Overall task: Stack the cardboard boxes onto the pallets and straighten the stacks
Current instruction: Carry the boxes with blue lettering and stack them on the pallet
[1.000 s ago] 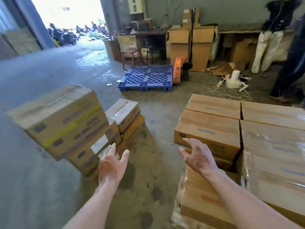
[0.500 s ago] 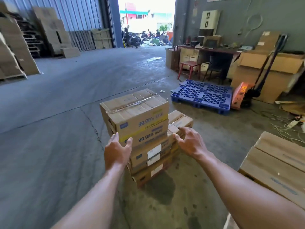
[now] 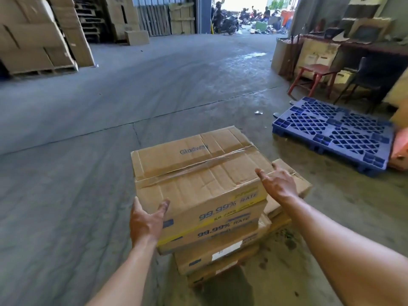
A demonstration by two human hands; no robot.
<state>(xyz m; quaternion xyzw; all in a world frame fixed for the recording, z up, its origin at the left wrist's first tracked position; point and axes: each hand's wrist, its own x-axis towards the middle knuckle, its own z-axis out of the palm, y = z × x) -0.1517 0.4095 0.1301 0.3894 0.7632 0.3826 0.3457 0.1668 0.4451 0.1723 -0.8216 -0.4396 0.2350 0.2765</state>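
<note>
Stood on the grey concrete floor (image 3: 66, 173) of a warehouse, with a blue pallet (image 3: 331, 133) off to the right. Pressed the left hand (image 3: 146, 221), spread wide, against the near-left corner of the top box (image 3: 198, 173) on the stack (image 3: 220, 257), thumb flat on its front. Laid the right hand (image 3: 278, 184), fingers loose and apart, on its right edge. Had stepped closer than half a second earlier and lifted the right hand from the lower boxes.

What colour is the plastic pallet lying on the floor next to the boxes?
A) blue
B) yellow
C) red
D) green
A: the plastic pallet lying flat on the concrete floor, to the right of the stack of cardboard boxes, is blue all over.
</note>
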